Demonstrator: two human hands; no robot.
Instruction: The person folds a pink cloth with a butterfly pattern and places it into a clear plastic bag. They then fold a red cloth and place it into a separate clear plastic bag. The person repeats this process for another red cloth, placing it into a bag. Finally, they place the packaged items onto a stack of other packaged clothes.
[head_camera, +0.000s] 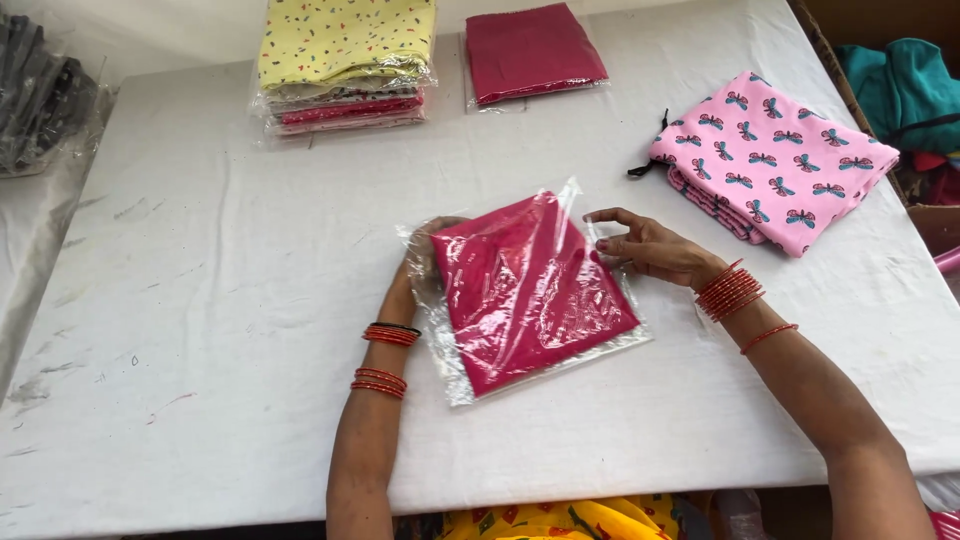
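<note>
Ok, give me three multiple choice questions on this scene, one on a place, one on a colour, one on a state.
1. Where is the folded pink butterfly-print cloth?
A. far right of the white table
B. near left
C. in the bag

2. What colour is the folded cloth in the clear plastic bag?
A. yellow
B. deep pink
C. teal

3. What is the left hand doing?
A. raised off the table
B. touching the yellow stack
C. holding the bag's left edge

A: it lies far right.
B: deep pink shows through the plastic.
C: its fingers sit under the plastic edge.
</note>
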